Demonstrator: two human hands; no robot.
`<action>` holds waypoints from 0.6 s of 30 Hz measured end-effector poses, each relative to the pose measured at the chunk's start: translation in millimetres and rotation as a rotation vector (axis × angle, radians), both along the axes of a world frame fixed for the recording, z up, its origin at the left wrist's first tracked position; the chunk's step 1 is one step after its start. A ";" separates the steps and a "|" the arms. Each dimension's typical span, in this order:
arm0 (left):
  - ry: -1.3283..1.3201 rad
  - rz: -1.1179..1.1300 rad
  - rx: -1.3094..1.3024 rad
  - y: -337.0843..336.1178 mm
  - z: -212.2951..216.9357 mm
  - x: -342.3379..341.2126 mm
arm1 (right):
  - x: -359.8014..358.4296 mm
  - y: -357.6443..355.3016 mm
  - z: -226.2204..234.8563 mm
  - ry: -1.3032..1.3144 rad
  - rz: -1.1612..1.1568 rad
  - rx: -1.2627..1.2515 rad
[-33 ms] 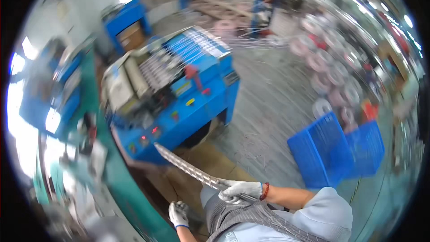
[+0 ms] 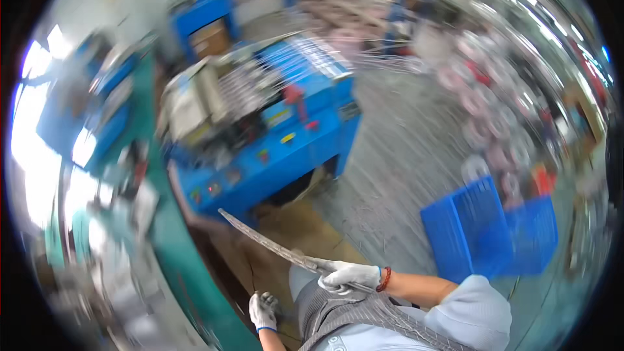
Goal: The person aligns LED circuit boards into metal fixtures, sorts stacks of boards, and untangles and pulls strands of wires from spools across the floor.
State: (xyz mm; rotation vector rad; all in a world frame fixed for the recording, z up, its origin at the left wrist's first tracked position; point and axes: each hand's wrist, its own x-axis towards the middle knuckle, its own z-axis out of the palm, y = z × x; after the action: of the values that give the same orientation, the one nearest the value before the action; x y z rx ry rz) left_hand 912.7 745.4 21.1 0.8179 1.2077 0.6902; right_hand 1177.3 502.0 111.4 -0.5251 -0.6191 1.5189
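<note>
My right hand [image 2: 348, 276], in a white glove with a red band at the wrist, grips one end of a long, thin grey metal strip [image 2: 266, 242]. The strip slants up and to the left, and its far tip ends just below the front of a blue machine [image 2: 273, 156]. My left hand [image 2: 263, 312], also gloved in white, is low by my lap, next to the edge of a green bench [image 2: 175, 247]. Its fingers look curled, but blur hides whether it holds anything.
Blue plastic crates [image 2: 487, 231] stand on the grey floor to my right. Brown cardboard [image 2: 292, 221] lies on the floor in front of the machine. Several pale spools [image 2: 481, 130] line the far right, and cluttered blurred shelves fill the left.
</note>
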 end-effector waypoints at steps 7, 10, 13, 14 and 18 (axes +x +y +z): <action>0.164 0.157 0.210 -327.4 -43.4 -181.9 | -183.5 -89.4 -13.3 -1.142 0.372 0.193; 0.377 0.493 0.475 -406.8 -20.7 -280.8 | -284.2 -134.0 -15.7 -1.209 0.514 0.368; 0.880 0.859 0.675 -506.9 15.5 -409.7 | -394.3 -190.5 -13.1 -1.379 0.615 0.655; 0.886 0.962 0.695 -536.5 37.2 -459.5 | -429.0 -209.8 -12.3 -1.412 0.648 0.710; 1.846 0.884 0.492 -606.7 58.7 -689.2 | -592.6 -270.3 -4.8 -1.457 0.658 0.930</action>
State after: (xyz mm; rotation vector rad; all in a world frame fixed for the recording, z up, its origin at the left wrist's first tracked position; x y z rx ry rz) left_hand 223.5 138.7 79.8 1.3629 3.2763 0.8943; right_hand 584.6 231.8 106.6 -0.6441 -2.6486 0.9709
